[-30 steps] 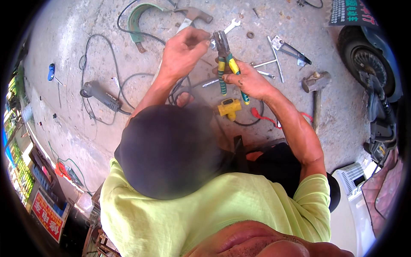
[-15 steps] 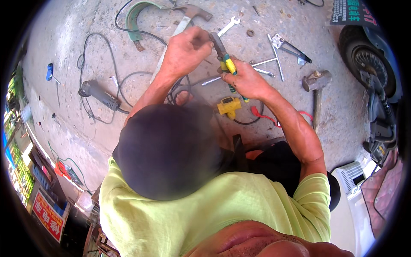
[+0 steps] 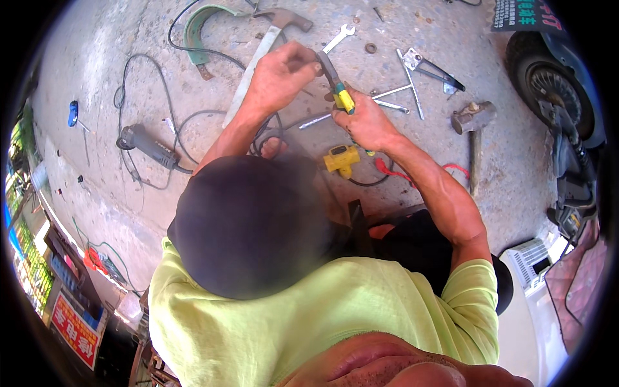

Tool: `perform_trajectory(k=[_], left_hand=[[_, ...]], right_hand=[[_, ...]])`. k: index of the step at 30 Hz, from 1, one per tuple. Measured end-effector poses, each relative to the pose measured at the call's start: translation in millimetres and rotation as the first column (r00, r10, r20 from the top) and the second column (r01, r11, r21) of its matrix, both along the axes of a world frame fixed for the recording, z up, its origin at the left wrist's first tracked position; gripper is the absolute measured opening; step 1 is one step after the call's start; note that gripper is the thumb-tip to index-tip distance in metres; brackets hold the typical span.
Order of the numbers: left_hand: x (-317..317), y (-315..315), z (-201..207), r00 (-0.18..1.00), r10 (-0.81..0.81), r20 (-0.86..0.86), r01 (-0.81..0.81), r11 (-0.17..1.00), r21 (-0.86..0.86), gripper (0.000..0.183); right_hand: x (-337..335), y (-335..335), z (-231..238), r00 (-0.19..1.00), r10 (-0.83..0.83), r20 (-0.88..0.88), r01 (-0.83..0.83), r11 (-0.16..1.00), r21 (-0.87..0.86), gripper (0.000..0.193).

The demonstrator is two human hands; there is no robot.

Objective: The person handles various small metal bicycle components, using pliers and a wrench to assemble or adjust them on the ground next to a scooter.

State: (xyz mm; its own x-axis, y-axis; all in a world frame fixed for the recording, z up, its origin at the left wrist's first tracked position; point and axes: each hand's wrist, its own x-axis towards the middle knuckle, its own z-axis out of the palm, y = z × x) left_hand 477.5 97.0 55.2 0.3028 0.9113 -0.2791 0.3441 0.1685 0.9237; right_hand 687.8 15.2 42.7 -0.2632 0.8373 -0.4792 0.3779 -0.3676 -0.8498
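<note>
My right hand (image 3: 369, 124) is wrapped round the yellow and green handles of a pair of pliers (image 3: 343, 100), whose dark jaws point up and to the left. Close by the jaws, my left hand (image 3: 282, 74) has thumb and fingers pinched together; whatever is between them is too small to make out. A claw hammer (image 3: 260, 64) lies on the ground beneath and beyond my left hand. Just past the plier jaws rests an open-ended wrench (image 3: 338, 39). To the right of the pliers is a T-shaped metal wrench (image 3: 411, 84).
An angle grinder (image 3: 148, 147) with a long black cord lies at left. A curved green part (image 3: 195, 39) is at the top. Nearer are a yellow tool (image 3: 342, 158) and a red strap (image 3: 391, 170). A sledgehammer (image 3: 474, 119) and a vehicle wheel (image 3: 554, 90) stand at right.
The pliers' handles have drawn closer together in my right hand, which has turned slightly. My left hand stays pinched near the jaws. The whole view has shifted a little.
</note>
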Motion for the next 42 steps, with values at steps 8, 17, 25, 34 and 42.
perform_trajectory(k=[8, 17, 25, 34, 42], left_hand=[[5.9, -2.9, 0.4, 0.999, 0.011, 0.044, -0.008, 0.998, -0.068, 0.029], [35.6, -10.2, -15.7, 0.974, -0.089, 0.210, 0.133, 0.970, -0.205, 0.045], [52.3, -20.6, -19.9, 0.794, 0.171, 0.583, 0.226, 0.808, -0.544, 0.054], [84.6, -26.7, -30.4, 0.788, 0.046, 0.614, 0.356, 0.779, -0.517, 0.054], [115.5, -32.1, -56.9, 0.866, -0.470, -0.171, 0.493, 0.860, 0.131, 0.019]], right_hand=[[10.6, 9.9, 26.8, 0.996, -0.020, -0.087, 0.008, 0.991, -0.135, 0.040], [20.0, 4.8, 26.0, 0.974, -0.068, -0.216, 0.012, 0.968, -0.251, 0.039], [22.5, -9.6, 24.3, 0.847, -0.208, -0.490, -0.015, 0.911, -0.412, 0.044], [49.2, -46.5, 32.1, 0.778, -0.385, -0.497, 0.059, 0.832, -0.552, 0.046], [162.0, -40.0, 46.8, 0.854, -0.457, -0.251, 0.277, 0.805, -0.524, 0.049]])
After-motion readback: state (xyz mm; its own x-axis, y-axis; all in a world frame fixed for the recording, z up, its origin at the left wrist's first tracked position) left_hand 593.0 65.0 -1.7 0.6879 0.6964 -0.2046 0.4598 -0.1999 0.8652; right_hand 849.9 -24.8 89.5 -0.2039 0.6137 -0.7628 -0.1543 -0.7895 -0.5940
